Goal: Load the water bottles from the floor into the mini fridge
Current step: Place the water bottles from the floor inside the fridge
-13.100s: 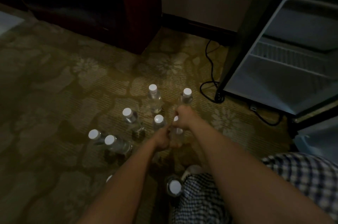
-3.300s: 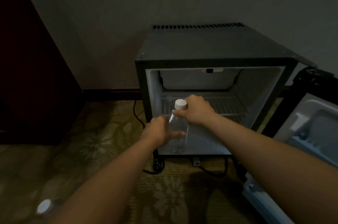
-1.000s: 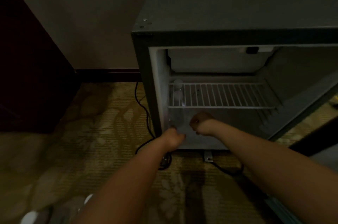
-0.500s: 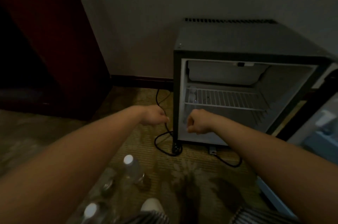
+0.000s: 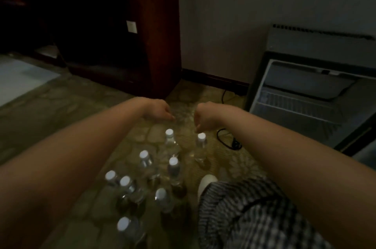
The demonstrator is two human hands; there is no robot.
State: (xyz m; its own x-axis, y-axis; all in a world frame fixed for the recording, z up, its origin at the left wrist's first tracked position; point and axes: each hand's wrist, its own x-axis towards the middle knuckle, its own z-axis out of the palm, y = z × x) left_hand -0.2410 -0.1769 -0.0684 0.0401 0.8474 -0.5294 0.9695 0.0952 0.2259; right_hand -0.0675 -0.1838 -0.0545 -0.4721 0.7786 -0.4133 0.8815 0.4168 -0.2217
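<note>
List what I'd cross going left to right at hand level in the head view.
left hand → right hand → black power cord → mini fridge. The water bottles stand below and between the hands, so their place in the order is unclear and they are left out.

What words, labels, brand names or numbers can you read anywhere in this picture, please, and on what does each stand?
No text can be read anywhere in this view.
The water bottles: clear, white caps, no label shows.
The mini fridge: no brand or number visible.
The pale square plate on the wooden cabinet: too small and blurred to tell whether it bears writing.
</note>
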